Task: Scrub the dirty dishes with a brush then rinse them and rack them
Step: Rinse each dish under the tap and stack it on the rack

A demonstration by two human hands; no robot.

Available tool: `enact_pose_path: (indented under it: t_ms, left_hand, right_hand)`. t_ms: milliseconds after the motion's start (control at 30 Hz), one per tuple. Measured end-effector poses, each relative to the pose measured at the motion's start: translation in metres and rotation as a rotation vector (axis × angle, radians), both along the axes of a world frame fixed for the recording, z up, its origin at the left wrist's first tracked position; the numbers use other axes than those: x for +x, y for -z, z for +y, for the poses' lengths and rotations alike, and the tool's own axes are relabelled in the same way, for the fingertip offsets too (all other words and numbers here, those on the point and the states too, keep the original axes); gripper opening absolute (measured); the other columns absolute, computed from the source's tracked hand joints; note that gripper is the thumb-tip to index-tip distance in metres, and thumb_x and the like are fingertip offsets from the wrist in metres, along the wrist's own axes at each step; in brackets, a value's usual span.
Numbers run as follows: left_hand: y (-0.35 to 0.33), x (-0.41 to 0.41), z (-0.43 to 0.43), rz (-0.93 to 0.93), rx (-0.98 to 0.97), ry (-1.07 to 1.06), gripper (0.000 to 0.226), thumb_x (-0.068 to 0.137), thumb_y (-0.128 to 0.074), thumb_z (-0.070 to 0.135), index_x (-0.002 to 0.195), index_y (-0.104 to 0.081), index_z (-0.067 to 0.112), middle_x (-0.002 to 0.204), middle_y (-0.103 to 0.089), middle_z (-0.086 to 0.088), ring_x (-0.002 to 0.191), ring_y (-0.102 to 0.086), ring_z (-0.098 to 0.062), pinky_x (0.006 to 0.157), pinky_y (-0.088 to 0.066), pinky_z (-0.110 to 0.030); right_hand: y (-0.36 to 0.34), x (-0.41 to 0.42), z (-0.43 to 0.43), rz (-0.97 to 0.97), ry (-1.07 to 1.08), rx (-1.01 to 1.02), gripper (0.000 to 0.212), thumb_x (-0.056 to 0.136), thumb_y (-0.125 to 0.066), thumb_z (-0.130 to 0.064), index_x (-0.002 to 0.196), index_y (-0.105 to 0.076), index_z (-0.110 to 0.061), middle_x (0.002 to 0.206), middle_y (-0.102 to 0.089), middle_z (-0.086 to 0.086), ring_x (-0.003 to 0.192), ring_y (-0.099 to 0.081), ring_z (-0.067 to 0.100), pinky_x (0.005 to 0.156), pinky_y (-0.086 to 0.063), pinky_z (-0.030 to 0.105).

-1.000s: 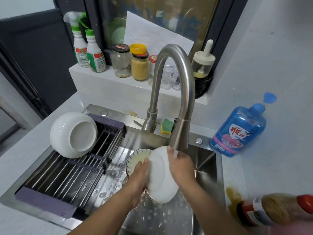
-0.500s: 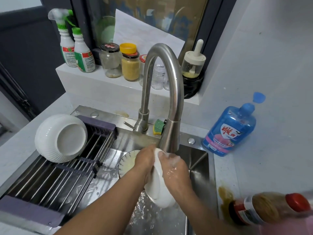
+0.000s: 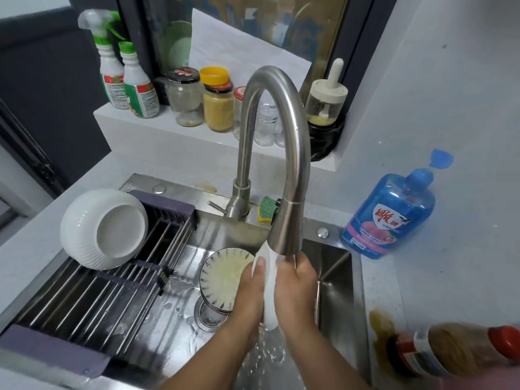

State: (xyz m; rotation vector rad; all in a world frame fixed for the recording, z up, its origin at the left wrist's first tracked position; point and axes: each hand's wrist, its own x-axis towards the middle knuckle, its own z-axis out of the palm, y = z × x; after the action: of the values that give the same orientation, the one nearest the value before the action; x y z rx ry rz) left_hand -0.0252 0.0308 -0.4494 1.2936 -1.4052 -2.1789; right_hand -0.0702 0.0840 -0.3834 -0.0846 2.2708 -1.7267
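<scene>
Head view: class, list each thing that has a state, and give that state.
Tap: running.
Dish: edge-up under the tap, held by left hand and right hand.
Bowl: tipped over on the rack.
Plate: dirty, in the sink.
Blue bottle: cap open.
Brown bottle: lying down, capped.

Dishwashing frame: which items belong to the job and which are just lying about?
In the job: left hand, right hand, white dish held between them, tap, sink, patterned plate in the sink, white bowl on the rack, sponge.
Lying about: two green-capped bottles, jars on the ledge, blue bottle, brown bottle on its side.
</scene>
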Motion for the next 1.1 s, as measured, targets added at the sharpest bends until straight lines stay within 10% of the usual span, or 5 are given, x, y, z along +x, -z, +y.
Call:
enact_pose_path:
  t_ms: [333,533,733,900,1100]
  left_hand:
    - [0.014,-0.01,-0.038,-0.133,0.541,-0.144,0.094,0.09,-0.024,0.086,0.113,-0.072,0.008,0.097,-0.078,-0.02,0.093,-0.074,-0.039,0.088,-0.059,-0.046]
    - [0.007,0.009,-0.037,0.067,0.681,-0.053,0.057,0.098,-0.046,0.066,0.091,-0.063,0.013,0.072,-0.069,-0.01,0.064,-0.07,-0.028,0.062,-0.055,-0.033]
    - [-0.013,0.03,-0.069,0.11,0.749,0.015,0.1,0.076,-0.051,0.089,0.127,-0.067,0.004,0.121,-0.066,-0.019,0.107,-0.066,-0.036,0.095,-0.055,-0.046]
    - [-0.025,0.04,-0.088,-0.025,0.62,0.116,0.059,0.091,-0.065,0.04,0.134,-0.062,0.0,0.121,-0.067,-0.022,0.096,-0.067,-0.036,0.083,-0.06,-0.046]
    - [-0.005,0.045,-0.088,-0.159,0.41,0.022,0.023,0.099,-0.053,0.005,0.117,-0.06,-0.008,0.102,-0.073,-0.028,0.084,-0.07,-0.036,0.067,-0.06,-0.042]
  right_hand:
    - [-0.003,0.027,-0.005,0.078,-0.167,0.017,0.028,0.099,-0.061,-0.038,0.074,-0.061,-0.026,0.075,-0.069,-0.01,0.073,-0.066,0.001,0.072,-0.053,0.026]
    - [0.004,0.033,0.0,0.355,-0.398,0.018,0.04,0.1,-0.061,-0.036,0.065,-0.042,-0.031,0.062,-0.053,-0.02,0.059,-0.05,0.003,0.059,-0.038,0.015]
    - [0.038,0.031,0.009,0.511,-0.638,0.158,0.037,0.101,-0.046,-0.054,0.086,-0.055,-0.021,0.078,-0.058,-0.009,0.074,-0.056,0.011,0.069,-0.049,0.039]
    - [0.041,0.029,0.013,0.589,-0.858,0.291,0.043,0.102,-0.041,-0.055,0.118,-0.063,-0.023,0.108,-0.068,-0.008,0.1,-0.06,0.009,0.086,-0.05,0.031]
    - [0.05,0.025,0.027,0.533,-0.892,0.43,0.064,0.101,-0.024,-0.068,0.105,-0.064,-0.019,0.1,-0.067,-0.007,0.095,-0.059,0.012,0.085,-0.05,0.039]
